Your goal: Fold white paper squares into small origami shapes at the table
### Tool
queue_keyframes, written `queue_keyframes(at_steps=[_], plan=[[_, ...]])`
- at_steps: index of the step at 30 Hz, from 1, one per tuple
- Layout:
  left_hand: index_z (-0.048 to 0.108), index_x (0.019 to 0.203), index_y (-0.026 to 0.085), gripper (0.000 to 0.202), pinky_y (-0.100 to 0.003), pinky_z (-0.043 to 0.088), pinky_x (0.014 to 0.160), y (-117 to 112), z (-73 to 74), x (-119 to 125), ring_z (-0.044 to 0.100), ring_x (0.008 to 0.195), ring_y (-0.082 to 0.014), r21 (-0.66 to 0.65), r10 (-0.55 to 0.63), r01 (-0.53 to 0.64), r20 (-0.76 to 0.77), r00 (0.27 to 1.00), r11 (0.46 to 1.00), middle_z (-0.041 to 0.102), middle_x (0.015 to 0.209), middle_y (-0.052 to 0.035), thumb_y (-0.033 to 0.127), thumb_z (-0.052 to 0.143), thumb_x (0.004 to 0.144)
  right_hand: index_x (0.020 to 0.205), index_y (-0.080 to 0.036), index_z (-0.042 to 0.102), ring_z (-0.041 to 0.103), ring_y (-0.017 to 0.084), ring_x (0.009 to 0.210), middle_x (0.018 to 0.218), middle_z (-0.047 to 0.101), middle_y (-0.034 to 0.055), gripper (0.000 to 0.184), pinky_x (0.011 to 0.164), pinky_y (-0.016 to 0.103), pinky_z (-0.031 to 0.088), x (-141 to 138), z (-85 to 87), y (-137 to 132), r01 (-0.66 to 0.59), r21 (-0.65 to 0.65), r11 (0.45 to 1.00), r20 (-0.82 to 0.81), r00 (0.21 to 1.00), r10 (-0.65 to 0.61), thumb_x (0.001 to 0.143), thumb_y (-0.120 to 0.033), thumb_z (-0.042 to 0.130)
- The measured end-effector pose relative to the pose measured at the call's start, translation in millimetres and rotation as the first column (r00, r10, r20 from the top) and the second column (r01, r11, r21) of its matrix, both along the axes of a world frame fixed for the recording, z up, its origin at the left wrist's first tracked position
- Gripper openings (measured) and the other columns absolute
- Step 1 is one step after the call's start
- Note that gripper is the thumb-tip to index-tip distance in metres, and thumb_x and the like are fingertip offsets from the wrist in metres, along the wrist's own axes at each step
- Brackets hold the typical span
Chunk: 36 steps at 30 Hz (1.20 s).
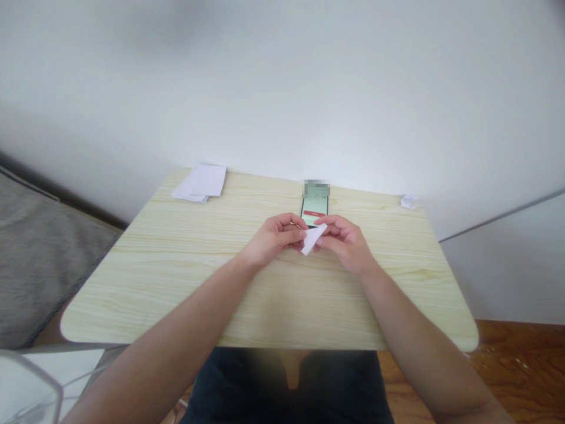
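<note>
A small piece of folded white paper (312, 238) is held between my two hands above the middle of the table. My left hand (282, 237) pinches its left edge between thumb and fingers. On the other side, my right hand (342, 238) grips the paper with the thumb below and the index finger near its upper corner. Just beyond the hands lies a phone (315, 206) with a lit greenish screen and a red bar; its top part is pixelated. The paper and fingers cover the phone's lower end.
Several white paper sheets (207, 179) lie stacked at the table's back left. A crumpled bit of paper (409, 201) sits at the back right corner. The wooden table (176, 282) meets a white wall (282, 88) behind. Grey fabric (44, 259) is at the left.
</note>
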<state>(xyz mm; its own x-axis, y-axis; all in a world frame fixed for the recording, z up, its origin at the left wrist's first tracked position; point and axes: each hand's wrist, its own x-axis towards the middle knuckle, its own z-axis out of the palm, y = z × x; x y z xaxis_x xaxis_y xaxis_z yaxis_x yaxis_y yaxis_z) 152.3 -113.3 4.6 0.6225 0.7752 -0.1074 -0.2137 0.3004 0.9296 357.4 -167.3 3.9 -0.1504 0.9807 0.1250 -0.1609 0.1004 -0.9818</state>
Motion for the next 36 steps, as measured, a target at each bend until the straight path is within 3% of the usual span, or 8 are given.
queue_keyframes(at_steps=[8, 14, 18, 25, 33, 36], plan=[[0.071, 0.097, 0.013, 0.021, -0.03, 0.056, 0.073, -1, 0.6, 0, 0.073, 0.076, -0.0185, 0.077, -0.002, -0.002, 0.058, 0.998, 0.997, 0.077, 0.084, -0.0087, 0.025, 0.08, 0.083, 0.108, -0.025, 0.071, 0.074, 0.018, 0.076, 0.091, 0.08, 0.002, 0.026, 0.071, 0.034, 0.062, -2, -5.5, 4, 0.037, -0.043, 0.998, 0.0, 0.999, -0.037, 0.084, -0.031, 0.081], [0.076, 0.105, 0.014, 0.022, -0.033, 0.057, 0.08, -2, -0.3, 1, 0.072, 0.079, -0.0172, 0.148, -0.004, -0.017, 0.138, 0.99, 0.989, 0.078, 0.089, -0.0075, 0.023, 0.079, 0.085, 0.115, -0.026, 0.07, 0.075, 0.021, 0.081, 0.098, 0.079, 0.0036, 0.034, 0.07, 0.036, 0.062, -3, -4.8, 5, 0.034, -0.062, 0.997, 0.012, 0.999, -0.033, 0.085, -0.038, 0.08], [0.08, 0.105, 0.018, 0.021, -0.029, 0.058, 0.082, -5, 0.0, 3, 0.071, 0.082, -0.0145, 0.198, 0.018, -0.049, 0.152, 0.988, 0.979, 0.079, 0.099, -0.0063, 0.021, 0.08, 0.085, 0.118, -0.027, 0.07, 0.074, 0.02, 0.087, 0.1, 0.078, 0.0034, 0.036, 0.073, 0.035, 0.062, -5, -2.6, 4, 0.023, -0.06, 0.998, 0.035, 0.999, -0.021, 0.085, -0.041, 0.08], [0.083, 0.097, 0.018, 0.021, -0.031, 0.058, 0.087, -9, 9.4, 4, 0.073, 0.092, -0.0197, 0.237, 0.06, -0.074, 0.063, 0.996, 0.969, 0.08, 0.101, -0.0086, 0.025, 0.086, 0.078, 0.113, -0.024, 0.071, 0.069, 0.018, 0.084, 0.101, 0.076, 0.0034, 0.038, 0.072, 0.032, 0.058, -8, -4.9, 3, 0.028, -0.084, 0.996, 0.123, 0.992, -0.017, 0.081, -0.043, 0.081], [0.083, 0.089, 0.02, 0.014, -0.03, 0.054, 0.081, -12, 15.7, 5, 0.07, 0.088, -0.0187, 0.315, 0.13, -0.129, 0.018, 0.991, 0.94, 0.078, 0.093, -0.0076, 0.028, 0.085, 0.078, 0.115, -0.026, 0.069, 0.067, 0.016, 0.075, 0.089, 0.073, 0.0012, 0.04, 0.069, 0.031, 0.057, -9, -10.7, 2, 0.09, -0.052, 0.995, 0.1, 0.991, -0.084, 0.081, -0.042, 0.083], [0.083, 0.09, 0.02, 0.014, -0.032, 0.054, 0.082, -13, 15.9, 7, 0.069, 0.091, -0.0197, 0.334, 0.158, -0.16, 0.031, 0.987, 0.929, 0.076, 0.095, -0.0082, 0.03, 0.084, 0.08, 0.113, -0.026, 0.069, 0.067, 0.016, 0.076, 0.096, 0.072, 0.0021, 0.039, 0.069, 0.031, 0.057, -10, -8.9, 2, 0.118, -0.015, 0.993, 0.091, 0.989, -0.116, 0.08, -0.043, 0.083]])
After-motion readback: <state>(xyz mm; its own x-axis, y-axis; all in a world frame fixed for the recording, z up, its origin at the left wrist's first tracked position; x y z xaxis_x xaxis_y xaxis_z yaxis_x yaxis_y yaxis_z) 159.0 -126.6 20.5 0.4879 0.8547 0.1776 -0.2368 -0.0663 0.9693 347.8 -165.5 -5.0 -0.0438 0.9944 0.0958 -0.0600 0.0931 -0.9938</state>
